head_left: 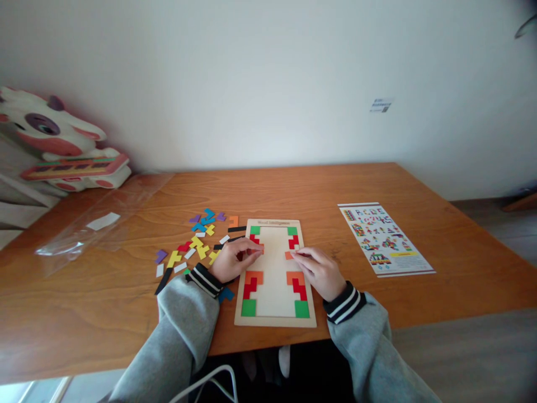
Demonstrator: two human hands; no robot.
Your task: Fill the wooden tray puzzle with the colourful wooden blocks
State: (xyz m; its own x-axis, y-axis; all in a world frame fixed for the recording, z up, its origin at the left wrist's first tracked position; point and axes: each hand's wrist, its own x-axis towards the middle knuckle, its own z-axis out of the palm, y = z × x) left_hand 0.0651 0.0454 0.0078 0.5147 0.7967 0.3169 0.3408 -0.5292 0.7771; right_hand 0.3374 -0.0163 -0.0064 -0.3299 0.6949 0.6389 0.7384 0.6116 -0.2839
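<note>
Works with both hands over a wooden puzzle tray (pixel 274 322), lying flat by the near edge of a table (pixel 293 190), squared to the body, probably for an even reach to both long sides. Holds the left hand (pixel 230 261) in from the left, with thumb and fingertips almost together at an orange piece (pixel 263 251) on the tray's left side; matches this with the right hand (pixel 322 271) from the right, in a similarly narrow pinch at another orange piece (pixel 287 256) opposite. Cannot tell at either piece whether gripping or merely pressing, given fingers over much of the contact. Rests both wrists outside the tray, perhaps to leave its middle in view. Has loose pieces (pixel 202 251) in yellow, blue, purple, white, red and black scattered left of the tray, likely handy for the left hand, and a printed sheet (pixel 384 238) well apart on the right, presumably for easy glancing, clear of the right sleeve (pixel 369 324). Shows in the tray a nearly mirrored layout: green pieces (pixel 248 308) in all four corners, stepped red pieces (pixel 299 289) next to these, orange pieces (pixel 254 277) farther along both sides, and bare, pale floor between. Bears plain light wood around the rim, with blurred lettering at the far end.
</note>
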